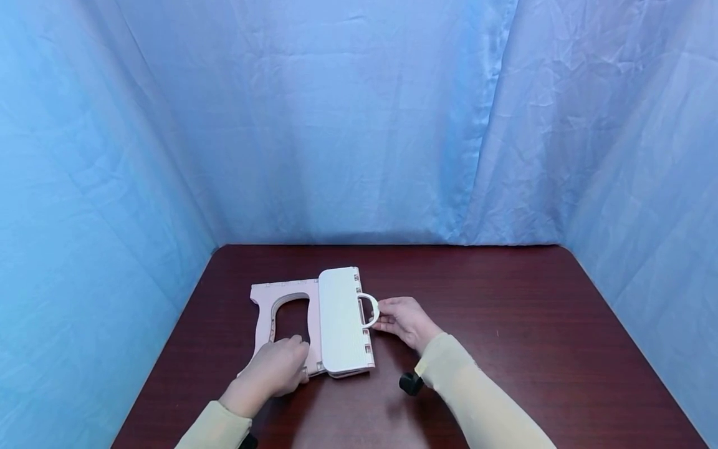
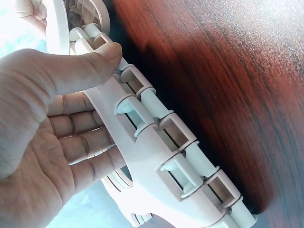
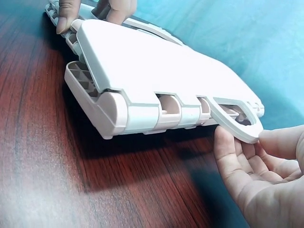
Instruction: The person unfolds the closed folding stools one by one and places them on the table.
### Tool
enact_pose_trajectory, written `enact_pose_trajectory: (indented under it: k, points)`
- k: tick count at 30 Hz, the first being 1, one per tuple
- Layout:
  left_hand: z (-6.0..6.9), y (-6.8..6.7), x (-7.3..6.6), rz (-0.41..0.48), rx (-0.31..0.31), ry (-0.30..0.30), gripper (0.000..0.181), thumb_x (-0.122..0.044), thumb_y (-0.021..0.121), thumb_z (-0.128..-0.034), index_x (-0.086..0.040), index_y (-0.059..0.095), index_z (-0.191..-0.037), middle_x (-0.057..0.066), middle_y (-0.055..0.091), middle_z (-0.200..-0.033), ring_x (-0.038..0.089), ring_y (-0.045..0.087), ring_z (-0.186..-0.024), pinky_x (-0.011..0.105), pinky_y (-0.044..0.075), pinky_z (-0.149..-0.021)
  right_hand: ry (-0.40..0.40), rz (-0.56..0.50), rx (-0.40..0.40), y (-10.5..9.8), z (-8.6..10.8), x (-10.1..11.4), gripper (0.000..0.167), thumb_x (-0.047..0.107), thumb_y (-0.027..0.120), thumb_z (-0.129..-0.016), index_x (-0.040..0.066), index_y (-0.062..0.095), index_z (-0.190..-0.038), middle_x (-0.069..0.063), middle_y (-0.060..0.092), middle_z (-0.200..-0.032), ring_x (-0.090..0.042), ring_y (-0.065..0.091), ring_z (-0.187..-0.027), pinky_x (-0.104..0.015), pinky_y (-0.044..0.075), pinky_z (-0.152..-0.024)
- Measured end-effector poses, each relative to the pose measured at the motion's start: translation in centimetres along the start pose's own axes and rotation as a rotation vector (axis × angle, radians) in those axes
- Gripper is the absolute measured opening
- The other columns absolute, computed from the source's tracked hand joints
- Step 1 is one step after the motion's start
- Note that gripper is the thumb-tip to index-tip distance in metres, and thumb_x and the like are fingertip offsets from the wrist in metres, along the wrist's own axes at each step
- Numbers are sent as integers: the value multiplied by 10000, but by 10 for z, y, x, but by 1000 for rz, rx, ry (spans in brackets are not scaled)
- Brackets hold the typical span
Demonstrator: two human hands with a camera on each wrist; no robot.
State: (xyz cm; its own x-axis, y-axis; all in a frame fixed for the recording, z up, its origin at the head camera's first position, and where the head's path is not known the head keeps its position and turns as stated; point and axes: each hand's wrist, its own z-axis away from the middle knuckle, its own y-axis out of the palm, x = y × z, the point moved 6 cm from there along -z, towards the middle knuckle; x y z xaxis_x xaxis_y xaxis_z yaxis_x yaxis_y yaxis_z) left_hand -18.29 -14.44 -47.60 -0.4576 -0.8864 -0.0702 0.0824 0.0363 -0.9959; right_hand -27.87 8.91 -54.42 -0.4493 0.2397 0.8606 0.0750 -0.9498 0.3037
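Observation:
A folded plastic step stool (image 1: 344, 324) lies flat on the dark red-brown table, its white seat panel to the right and its pale pink leg frame (image 1: 262, 318) to the left. My left hand (image 1: 276, 366) grips the near hinged edge of the leg frame. In the left wrist view the thumb (image 2: 90, 66) lies on top of that hinged edge (image 2: 156, 137), and the fingers reach into the opening. At the right end, my right hand (image 1: 405, 320) holds the white loop handle (image 3: 237, 126) between thumb and fingers. Part of the stool's underside is hidden.
The table (image 1: 505, 349) has a wood-grain top with rounded far corners. Blue curtains (image 1: 336, 125) hang behind it and along both sides. A small black object (image 1: 411, 383) sits at the right wrist.

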Motion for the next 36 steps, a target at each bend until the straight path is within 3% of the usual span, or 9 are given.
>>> enact_pose_trajectory:
  k: [17,24,36]
  points:
    - [-4,-7,-7,24,-44,44,325,-237,882,-744,-89,597,-791,10,529,-754,228,596,-672,419,497,-552,-24,-71,85,-7,7,13,66,-31,525,-998,-68,573,-1026,-137,702,-824,-212,688,-766,-355,597,-756]
    - [-5,-10,-9,45,-33,36,328,-260,883,-762,-94,605,-810,5,535,-776,205,582,-683,405,496,-558,-38,-131,120,-8,9,20,88,-17,517,-1023,-11,598,-989,-114,714,-827,-202,693,-774,-337,593,-753]
    - [-11,-12,-17,72,-21,31,334,-296,873,-785,-107,600,-825,-13,505,-772,174,562,-679,391,489,-555,-68,-203,141,-11,17,32,136,-16,518,-1031,-28,653,-1030,-88,729,-873,-184,695,-805,-322,582,-798]
